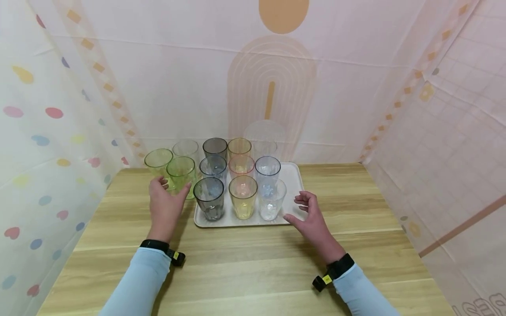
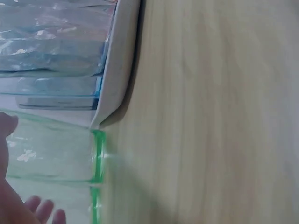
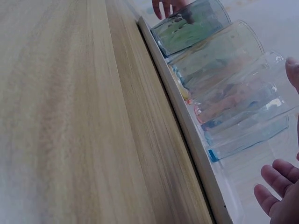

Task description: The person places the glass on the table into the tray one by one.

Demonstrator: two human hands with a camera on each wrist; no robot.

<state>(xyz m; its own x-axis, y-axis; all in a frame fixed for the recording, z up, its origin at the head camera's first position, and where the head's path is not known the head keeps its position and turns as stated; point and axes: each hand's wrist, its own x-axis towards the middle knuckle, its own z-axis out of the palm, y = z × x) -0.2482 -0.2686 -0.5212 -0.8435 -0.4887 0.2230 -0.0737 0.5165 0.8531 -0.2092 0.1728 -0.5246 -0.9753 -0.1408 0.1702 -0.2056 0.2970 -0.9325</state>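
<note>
My left hand is at the left end of the glasses, thumb and fingers spread around the lower part of a green glass. Behind it to the left stands a second green glass, overlapped by the fingertips in the head view. Both green glasses are upright on the table, left of the tray. My right hand hovers at the tray's right front corner, fingers relaxed and apart. Nearest to it is a clear glass. The left wrist view shows the thumb beside the green glass wall.
A white tray holds several upright glasses close together, including a dark grey glass, a yellow glass and a bluish glass. Another clear glass stands at the back left. The wooden table meets a patterned cloth behind.
</note>
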